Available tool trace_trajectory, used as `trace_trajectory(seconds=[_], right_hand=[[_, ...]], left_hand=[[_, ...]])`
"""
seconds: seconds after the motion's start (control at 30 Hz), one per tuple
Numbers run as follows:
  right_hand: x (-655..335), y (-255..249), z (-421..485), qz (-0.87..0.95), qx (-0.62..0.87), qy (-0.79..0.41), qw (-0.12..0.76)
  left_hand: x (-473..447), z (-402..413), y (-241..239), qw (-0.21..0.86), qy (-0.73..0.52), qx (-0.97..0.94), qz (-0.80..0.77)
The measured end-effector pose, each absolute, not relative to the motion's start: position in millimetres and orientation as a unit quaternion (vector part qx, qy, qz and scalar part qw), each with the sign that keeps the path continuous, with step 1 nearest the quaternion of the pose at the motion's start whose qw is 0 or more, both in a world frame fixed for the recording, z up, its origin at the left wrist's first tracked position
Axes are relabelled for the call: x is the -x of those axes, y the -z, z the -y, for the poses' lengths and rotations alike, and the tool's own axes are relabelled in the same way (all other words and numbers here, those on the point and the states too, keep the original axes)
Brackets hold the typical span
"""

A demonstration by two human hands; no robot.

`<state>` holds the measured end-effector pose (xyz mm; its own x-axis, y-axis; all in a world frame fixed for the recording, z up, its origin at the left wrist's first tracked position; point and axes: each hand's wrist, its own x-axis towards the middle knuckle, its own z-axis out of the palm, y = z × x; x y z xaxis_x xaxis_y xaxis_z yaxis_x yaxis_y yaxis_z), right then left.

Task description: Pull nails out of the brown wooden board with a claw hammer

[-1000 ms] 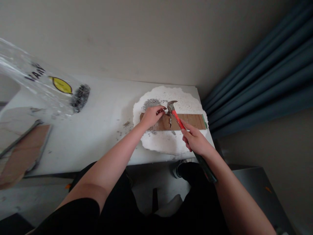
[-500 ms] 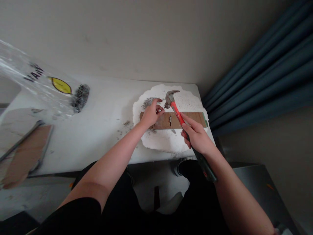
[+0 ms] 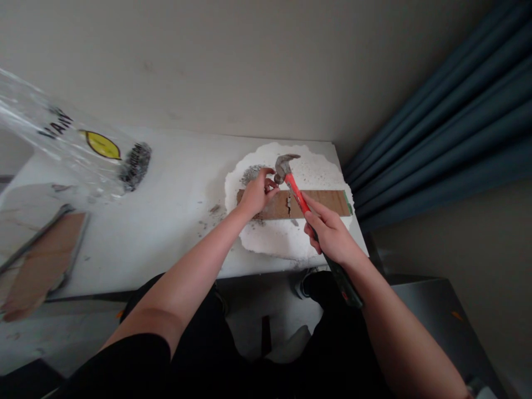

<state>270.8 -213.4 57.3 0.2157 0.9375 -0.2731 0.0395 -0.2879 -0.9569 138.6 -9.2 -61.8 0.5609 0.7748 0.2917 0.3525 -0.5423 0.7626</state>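
Note:
My right hand (image 3: 326,228) is wrapped round the handle of a claw hammer (image 3: 297,195) with a red and black grip. Its metal head is right beside the fingertips of my left hand (image 3: 258,193). The left thumb and fingers are drawn together in a pinch above a brown wooden board (image 3: 320,204); whatever they hold is too small to make out. Across the board's middle runs a ragged broken gap. Beneath it lies a white, wavy-edged sheet (image 3: 270,244), with a heap of grey crumbs (image 3: 251,173) behind my left hand.
Grey bits (image 3: 215,209) are scattered on the white table (image 3: 174,194). To the left is a clear plastic bag (image 3: 100,145) with dark grey pieces at its end. Another brown board (image 3: 47,260) and a dark bar (image 3: 35,238) lie near the left edge. A blue curtain (image 3: 449,116) hangs at right.
The hammer head has moved slightly left and down, up to my left fingertips, and my right hand has shifted left with it. My left hand has hardly moved.

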Motion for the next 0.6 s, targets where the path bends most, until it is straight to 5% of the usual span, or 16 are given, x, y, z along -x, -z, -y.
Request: trace_trajectory(seconds=[0.6], right_hand=[[-272.4, -58.4, 212.1, 0.388, 0.634, -0.477, 0.469]], left_hand=[[-137.6, 11.1, 61.0, 0.336, -0.315, -0.824, -0.331]])
